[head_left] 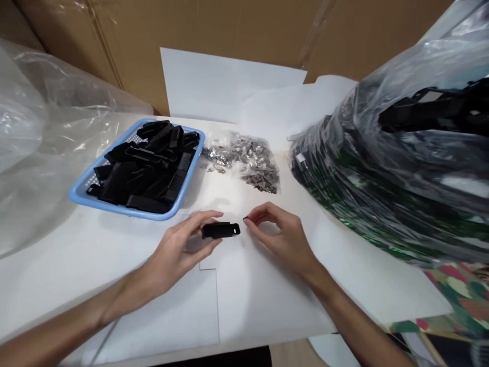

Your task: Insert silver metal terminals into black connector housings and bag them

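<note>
A black plastic part (220, 230), long and narrow with a small slot at its right end, is gripped by my left hand (183, 239) between thumb and fingers. Just right of that end, my right hand (278, 227) pinches a tiny dark piece (245, 218) at its fingertips, apart from the black part. The kind of tiny piece is too small to make out. Behind my hands lie clear bags of small metal pieces (257, 163), with a few loose bits (218, 169) beside them.
A blue basket (171, 211) heaped with black plastic parts (141, 168) stands at the left. Large clear plastic bags bulge at both sides; the right bag (344, 148) holds black and green items. White sheets (237, 86) lean on the cardboard wall (229, 30) behind the white tabletop (267, 306).
</note>
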The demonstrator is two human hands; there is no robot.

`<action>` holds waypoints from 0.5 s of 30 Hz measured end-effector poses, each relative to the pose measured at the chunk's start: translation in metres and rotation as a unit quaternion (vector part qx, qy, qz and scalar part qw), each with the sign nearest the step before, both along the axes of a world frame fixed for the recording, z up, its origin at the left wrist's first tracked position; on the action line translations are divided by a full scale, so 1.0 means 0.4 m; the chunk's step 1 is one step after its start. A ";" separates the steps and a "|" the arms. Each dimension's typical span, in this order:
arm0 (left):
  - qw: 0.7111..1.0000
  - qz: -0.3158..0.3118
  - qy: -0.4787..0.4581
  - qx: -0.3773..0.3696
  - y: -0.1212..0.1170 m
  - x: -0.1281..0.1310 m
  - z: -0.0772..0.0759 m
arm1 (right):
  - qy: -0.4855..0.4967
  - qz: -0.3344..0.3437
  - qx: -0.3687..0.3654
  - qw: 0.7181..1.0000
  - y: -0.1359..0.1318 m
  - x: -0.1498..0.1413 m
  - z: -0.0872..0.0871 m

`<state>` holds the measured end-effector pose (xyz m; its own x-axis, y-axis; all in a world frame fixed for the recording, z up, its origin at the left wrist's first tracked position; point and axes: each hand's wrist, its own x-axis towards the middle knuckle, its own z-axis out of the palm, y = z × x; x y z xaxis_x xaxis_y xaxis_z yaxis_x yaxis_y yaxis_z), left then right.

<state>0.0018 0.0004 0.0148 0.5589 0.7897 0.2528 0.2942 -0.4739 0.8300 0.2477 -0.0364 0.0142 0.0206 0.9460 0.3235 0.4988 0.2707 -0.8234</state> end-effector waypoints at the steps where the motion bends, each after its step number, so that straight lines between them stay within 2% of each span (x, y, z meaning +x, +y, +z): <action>1: 1.000 -0.010 0.004 0.027 0.001 -0.001 0.000 | 0.038 0.001 -0.022 0.999 -0.002 -0.001 0.007; 5: 0.996 -0.017 -0.007 0.090 0.000 -0.002 -0.005 | 0.142 0.000 -0.083 0.986 -0.010 -0.020 0.026; 9: 0.992 -0.011 -0.010 0.125 -0.010 0.001 -0.016 | 0.170 -0.047 -0.102 0.979 -0.016 -0.046 0.025; 12: 0.990 -0.011 -0.009 0.139 -0.015 0.004 -0.017 | 0.160 -0.065 -0.085 0.981 -0.022 -0.057 0.023; 15: 0.990 -0.004 -0.009 0.143 -0.017 0.006 -0.011 | 0.137 -0.074 -0.037 0.987 -0.029 -0.065 0.024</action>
<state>0.0043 -0.0066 0.0103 0.5586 0.6799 0.4751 0.2762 -0.6926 0.6664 0.2216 -0.0479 0.0240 0.2377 0.9469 0.2164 0.2836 0.1454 -0.9478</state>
